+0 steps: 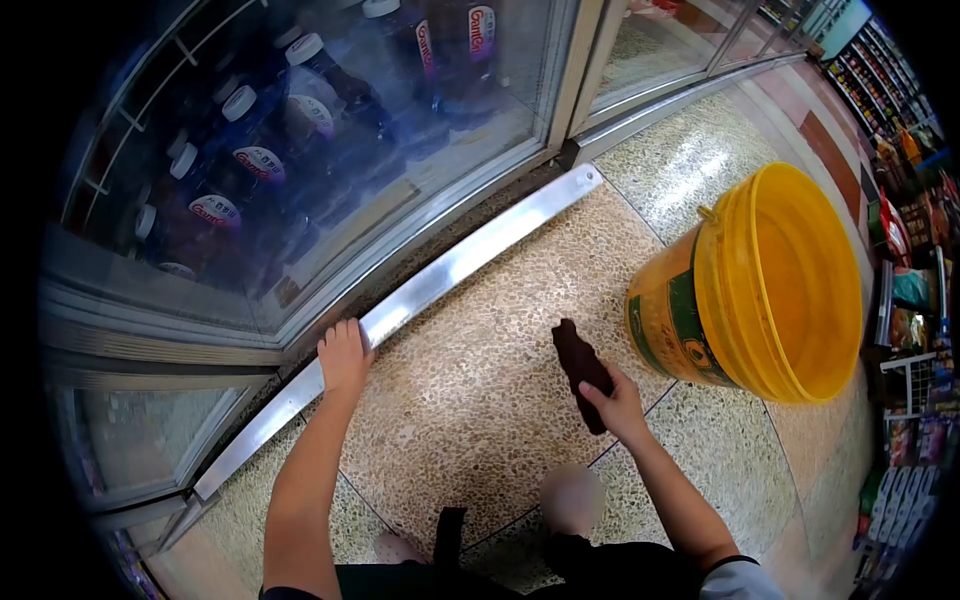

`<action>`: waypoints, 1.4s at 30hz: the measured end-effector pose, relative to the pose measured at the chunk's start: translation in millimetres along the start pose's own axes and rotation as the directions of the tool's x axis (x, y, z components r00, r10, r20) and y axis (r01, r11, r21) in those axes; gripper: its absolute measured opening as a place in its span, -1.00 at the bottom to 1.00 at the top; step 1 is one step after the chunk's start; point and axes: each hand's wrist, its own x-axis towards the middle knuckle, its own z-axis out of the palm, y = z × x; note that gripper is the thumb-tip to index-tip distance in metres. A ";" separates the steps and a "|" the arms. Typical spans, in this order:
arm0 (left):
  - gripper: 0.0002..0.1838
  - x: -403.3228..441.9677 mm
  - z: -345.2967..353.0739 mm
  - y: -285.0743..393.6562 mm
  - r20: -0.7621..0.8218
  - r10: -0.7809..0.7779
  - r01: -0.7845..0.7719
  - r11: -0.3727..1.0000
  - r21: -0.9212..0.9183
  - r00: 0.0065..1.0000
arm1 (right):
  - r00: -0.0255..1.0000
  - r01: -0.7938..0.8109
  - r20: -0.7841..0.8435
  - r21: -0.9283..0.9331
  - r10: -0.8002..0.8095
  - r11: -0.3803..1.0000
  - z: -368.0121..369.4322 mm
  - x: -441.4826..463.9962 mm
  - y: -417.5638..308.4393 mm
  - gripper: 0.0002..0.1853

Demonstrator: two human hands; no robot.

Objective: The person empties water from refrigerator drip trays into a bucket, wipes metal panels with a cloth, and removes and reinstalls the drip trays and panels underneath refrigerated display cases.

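Nearest, a person's right hand (pixel 617 405) pinches a dark brown cloth (pixel 582 378), thumb on top; the cloth is matte, narrow and uneven along its edges, and shows above the middle of the floor (pixel 470 390). The left hand (pixel 343 357) is closed over a long metal strip (pixel 480 245), smooth, flat and silvery with bright reflections and a small hole near its far end. The floor is polished, pebble-speckled tile in tan and grey. Right of the cloth stands a ribbed yellow plastic bucket (pixel 790 280) with a green label and round mouth. Beyond the strip, a metal-framed cooler (pixel 430 222) shows white-capped bottles (pixel 258 163) through cloudy glass; farthest off are shop shelves (pixel 885 80) of colourful packages
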 end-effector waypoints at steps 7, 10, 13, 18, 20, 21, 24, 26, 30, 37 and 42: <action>-0.35 -68.7 -20.6 5.3 0.170 0.318 -0.281 0.936 -0.212 0.933 | 0.860 0.228 -0.203 -0.668 -0.468 0.708 -10.4 59.5 -79.2 -0.65; -0.35 -79.5 -21.7 6.4 0.219 0.257 -0.198 0.945 -0.259 0.941 | 0.791 0.264 -0.124 -0.814 -0.599 0.517 -6.3 92.7 -82.3 -0.77; -0.34 -86.7 -15.7 4.7 0.126 0.201 -0.153 0.937 -0.315 0.971 | 0.862 0.044 -0.193 -0.892 -0.468 0.450 -7.2 126.1 -59.4 -0.84; -0.30 -90.5 -4.9 7.7 0.093 0.152 -0.101 0.907 -0.410 0.984 | 0.911 0.001 -0.193 -0.882 -0.364 0.471 0.7 150.7 -25.0 -0.82; -0.30 -90.4 -7.0 9.7 0.096 0.155 -0.104 0.910 -0.401 0.983 | 0.962 0.055 -0.083 -0.874 -0.259 0.483 31.3 137.1 -32.0 -0.83; -0.29 -88.1 -9.2 11.7 0.086 0.147 -0.103 0.916 -0.388 0.985 | 0.982 0.099 0.013 -0.888 -0.191 0.449 55.3 122.0 -36.2 -0.79; -0.34 -86.5 -15.1 13.6 0.143 0.130 -0.065 0.917 -0.393 0.981 | 0.914 0.314 0.405 -0.748 0.028 0.585 131.8 53.8 -72.5 -0.73; -0.38 -85.7 2.7 7.7 0.147 0.159 -0.098 0.931 -0.351 0.976 | 0.734 0.640 0.530 -0.750 -0.426 0.170 199.5 10.2 -35.9 -0.55; -0.51 -85.0 -9.2 3.7 0.184 0.196 -0.131 0.939 -0.317 0.963 | 0.604 0.752 0.632 -0.654 -0.485 0.084 208.7 18.9 -35.8 -0.75; -0.34 -86.5 -12.4 7.1 0.088 0.129 -0.085 0.917 -0.390 0.988 | 0.931 0.202 0.081 -0.926 -0.355 0.319 45.1 118.7 -33.5 -0.85; -0.34 -86.7 -8.3 7.1 0.064 0.154 -0.115 0.903 -0.415 0.986 | 0.807 -0.292 -0.387 -0.918 -0.446 0.267 -27.5 210.2 -27.2 -0.80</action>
